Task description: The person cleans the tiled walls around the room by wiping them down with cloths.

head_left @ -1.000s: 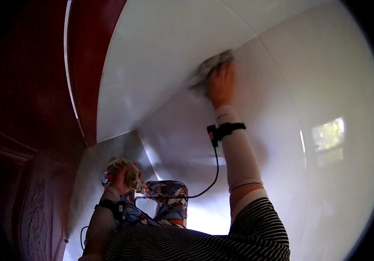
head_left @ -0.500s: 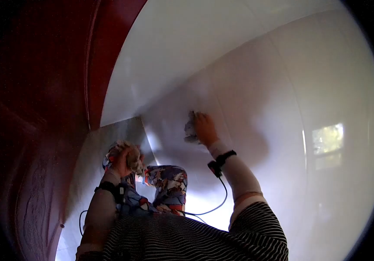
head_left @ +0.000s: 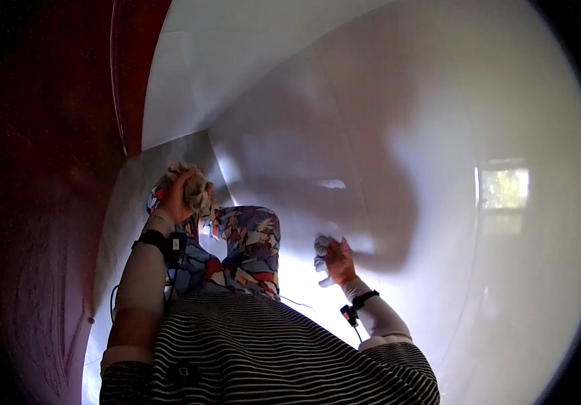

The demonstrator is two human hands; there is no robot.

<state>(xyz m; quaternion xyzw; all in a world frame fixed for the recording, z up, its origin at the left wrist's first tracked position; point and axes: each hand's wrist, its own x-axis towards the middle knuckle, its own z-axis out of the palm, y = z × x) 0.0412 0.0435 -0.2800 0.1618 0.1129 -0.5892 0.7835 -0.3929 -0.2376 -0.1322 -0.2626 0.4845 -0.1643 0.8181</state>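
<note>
A crumpled beige cloth [head_left: 198, 192] is bunched in my left hand [head_left: 177, 198], held above my patterned trouser leg, with the fingers curled round it. Lower down on the right, my right hand [head_left: 341, 262] grips a grey cloth [head_left: 321, 253] against the glossy white tiled wall [head_left: 371, 155]. Part of the grey cloth sticks out to the left of the fingers. The hand throws a soft shadow on the wall.
A dark red door-like panel [head_left: 47, 135] stands along the left side. Grey floor [head_left: 189, 152] shows in the corner beyond my knees. A window's reflection shines on the right part of the wall. Thin cables run from the straps on both wrists.
My right hand has slid down the wall with the grey cloth, closer to my body. My left hand sits higher in view with its cloth, as the whole view has shifted.
</note>
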